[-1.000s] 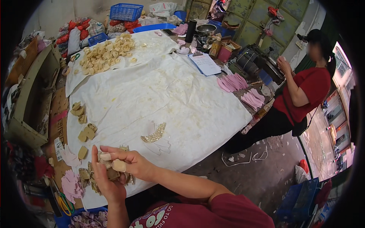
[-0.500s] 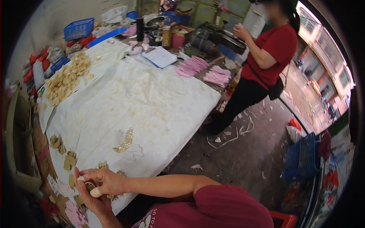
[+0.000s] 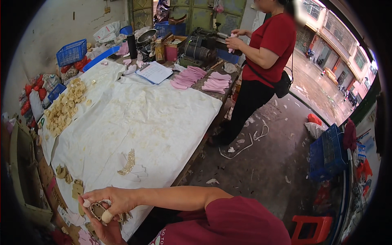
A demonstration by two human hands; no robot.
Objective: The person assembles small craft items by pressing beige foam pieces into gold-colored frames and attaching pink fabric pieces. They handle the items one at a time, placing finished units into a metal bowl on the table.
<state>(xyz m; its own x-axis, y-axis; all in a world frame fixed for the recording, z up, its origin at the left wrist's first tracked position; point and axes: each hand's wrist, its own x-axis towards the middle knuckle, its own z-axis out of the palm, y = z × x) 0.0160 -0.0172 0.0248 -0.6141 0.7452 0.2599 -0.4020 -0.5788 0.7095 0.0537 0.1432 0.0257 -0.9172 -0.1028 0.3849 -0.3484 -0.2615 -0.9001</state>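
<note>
At the table's lower left edge, both my hands are closed round a small tan oval piece with a dotted rim [image 3: 97, 211]. My right hand [image 3: 118, 199] grips it from above, with a cream cover [image 3: 107, 217] on the thumb. From below, my left hand [image 3: 107, 232] supports the piece, its fingers partly hidden. Beyond them on the white cloth [image 3: 151, 114] lies a curved strip of gold glitter pieces [image 3: 128, 163], with thin pale strands beside it. Small tan pieces [image 3: 77, 189] lie next to my hands.
A heap of beige pieces [image 3: 65, 108] covers the far left. Stacked pink pieces [image 3: 188, 76] and a paper pad [image 3: 155, 72] lie at the back. A co-worker in red [image 3: 269, 43] stands beyond the right edge. A red stool [image 3: 312, 228] is at lower right.
My view has shifted, bringing the red stool further into sight. The tan oval piece now shows more of its dotted rim between my hands. The co-worker's hands have come lower.
</note>
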